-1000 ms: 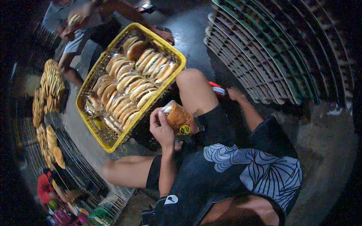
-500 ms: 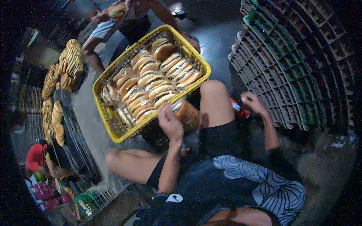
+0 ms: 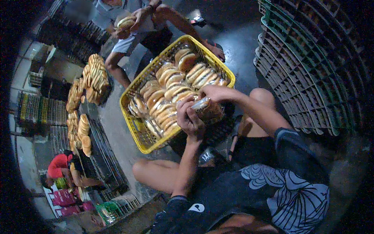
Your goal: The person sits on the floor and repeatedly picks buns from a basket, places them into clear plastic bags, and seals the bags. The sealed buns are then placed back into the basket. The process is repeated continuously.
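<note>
In front of me a yellow plastic crate (image 3: 145,149) stands tilted in view, packed with rows of filled buns (image 3: 173,91) in clear wrap. My left hand (image 3: 191,121) grips one bun in a clear plastic bag (image 3: 208,110) over the crate's near edge, its fingers curled round the left side. My right hand (image 3: 218,93) is closed at the upper end of the same bag. Its fingertips are partly hidden, so the exact grip on the plastic is hard to make out.
Across the crate sits another person, holding a bun (image 3: 126,22). Stacked grey and green crates (image 3: 296,78) rise at right. Piled buns (image 3: 95,78) lie at left beside metal racks (image 3: 107,152). A person in red (image 3: 60,165) bends there near pink packages (image 3: 64,198).
My right hand has come in from the right side to the bagged bun. My left hand has lifted the bun slightly. The view has shifted, moving the crate rightward in the picture.
</note>
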Available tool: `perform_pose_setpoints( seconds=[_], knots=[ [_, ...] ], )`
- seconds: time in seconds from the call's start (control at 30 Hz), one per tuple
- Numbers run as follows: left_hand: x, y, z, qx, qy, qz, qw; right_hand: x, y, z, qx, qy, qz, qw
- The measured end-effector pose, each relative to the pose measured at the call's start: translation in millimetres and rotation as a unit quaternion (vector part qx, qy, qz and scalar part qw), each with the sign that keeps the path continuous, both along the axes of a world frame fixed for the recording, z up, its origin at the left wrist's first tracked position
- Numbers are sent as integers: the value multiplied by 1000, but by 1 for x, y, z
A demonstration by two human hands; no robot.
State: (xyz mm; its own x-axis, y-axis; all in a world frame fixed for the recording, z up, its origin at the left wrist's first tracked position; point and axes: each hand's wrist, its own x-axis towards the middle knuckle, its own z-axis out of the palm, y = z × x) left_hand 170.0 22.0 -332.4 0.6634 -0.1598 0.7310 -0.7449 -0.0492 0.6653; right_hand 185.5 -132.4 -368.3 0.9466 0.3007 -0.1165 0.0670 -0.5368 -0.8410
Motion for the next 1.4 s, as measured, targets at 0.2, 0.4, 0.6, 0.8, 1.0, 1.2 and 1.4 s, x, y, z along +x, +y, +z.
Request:
perform_pose_setpoints(
  seconds=[0.2,0.4,0.6,0.8,1.0,1.2,1.4],
  knots=[
    [60,-19,-24,166,221,60,959,-11,23,-9,267,-17,-249,931],
    [219,-97,-61,96,-67,82,990,-26,-13,-28,52,-67,-388,918],
    [323,-153,-147,606,88,-221,759,-31,-38,-25,63,-26,-324,944],
    [292,-155,-179,545,-48,184,817,-34,-56,-27,71,-42,-351,933],
    [257,-107,-112,360,-22,144,921,-23,-58,-10,179,-7,-419,890],
    [58,-21,-28,71,33,-84,993,-45,-42,-7,565,23,-273,778],
    [-17,47,-25,-43,493,-260,830,-134,47,5,300,-98,-336,887]
  ],
)
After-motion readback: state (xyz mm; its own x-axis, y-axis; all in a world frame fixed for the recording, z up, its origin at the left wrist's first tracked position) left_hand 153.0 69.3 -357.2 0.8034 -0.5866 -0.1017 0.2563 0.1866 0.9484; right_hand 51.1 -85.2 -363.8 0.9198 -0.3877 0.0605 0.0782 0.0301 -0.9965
